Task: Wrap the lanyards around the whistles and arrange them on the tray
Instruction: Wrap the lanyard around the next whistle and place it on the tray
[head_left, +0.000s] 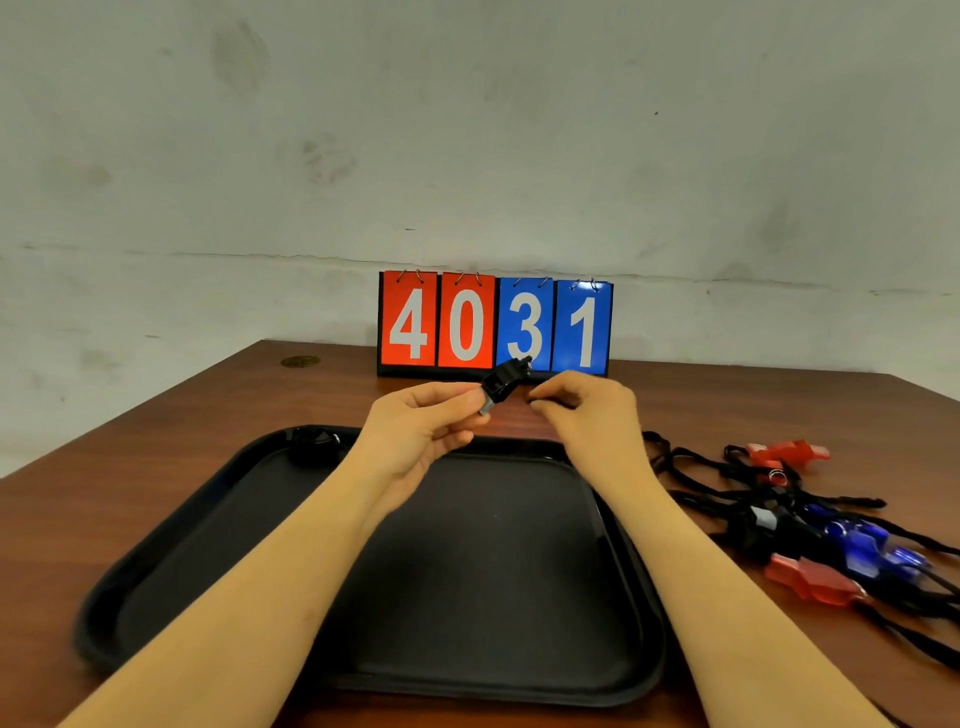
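You're looking at a scuffed, off-white wall (467, 130) with grey smudges and a cracked horizontal seam running across it. Up against it sits a reddish-brown wooden table (156, 467) with a small brass-looking disc (300, 361) set in its far left part. Lighting's flat and even, no harsh shadows anywhere.

Black whistle (503, 383), tilted, perhaps lanyard-wrapped.

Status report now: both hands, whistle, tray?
Left hand grips black whistle. Right hand pinches something dark. One dark bundle on tray. Nothing blocking.
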